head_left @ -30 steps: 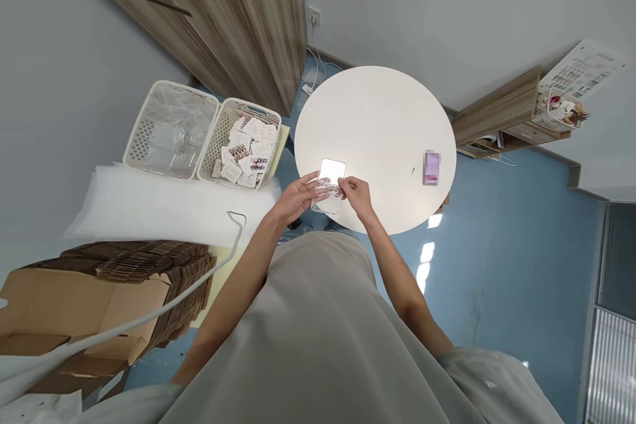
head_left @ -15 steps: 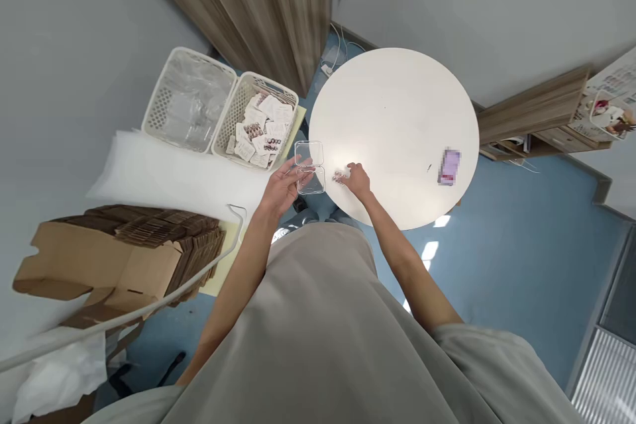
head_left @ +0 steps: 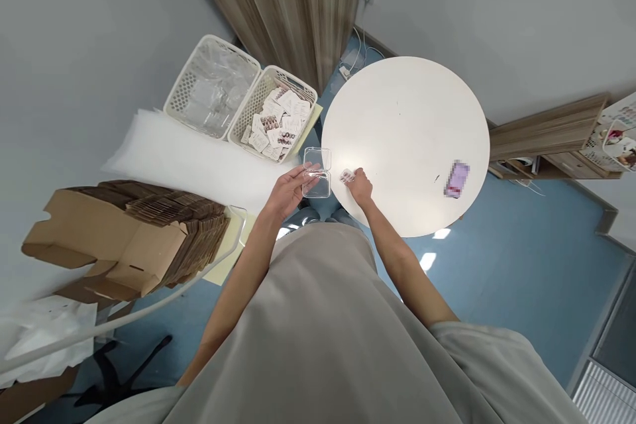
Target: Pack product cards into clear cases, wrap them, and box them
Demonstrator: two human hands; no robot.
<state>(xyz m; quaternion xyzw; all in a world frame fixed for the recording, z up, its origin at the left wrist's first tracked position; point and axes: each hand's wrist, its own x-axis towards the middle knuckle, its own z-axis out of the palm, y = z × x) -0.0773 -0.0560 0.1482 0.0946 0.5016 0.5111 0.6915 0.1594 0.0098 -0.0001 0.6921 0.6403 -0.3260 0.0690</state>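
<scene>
My left hand point(head_left: 289, 191) grips a small clear plastic case point(head_left: 317, 185) by its left side. The case is opened out, its lid folded back above the base, and I see nothing inside it. Over the near left edge of the round white table point(head_left: 417, 119), my right hand point(head_left: 361, 187) pinches a small white card point(head_left: 346, 175) with dark reddish spots on it. The card lies just right of the case, apart from it. What the spots are is too small to tell.
Left of the table stand a white basket of printed cards point(head_left: 271, 149) and a white basket of clear plastic pieces point(head_left: 171, 106). White foam sheets point(head_left: 193, 156) and folded cardboard boxes point(head_left: 104, 232) lie nearer. A blurred purple item point(head_left: 456, 179) rests on the table's right side.
The whole view has shifted, so the baskets and table appear further right. My right hand has turned and the card now shows flatter. The left hand keeps hold of the opened case.
</scene>
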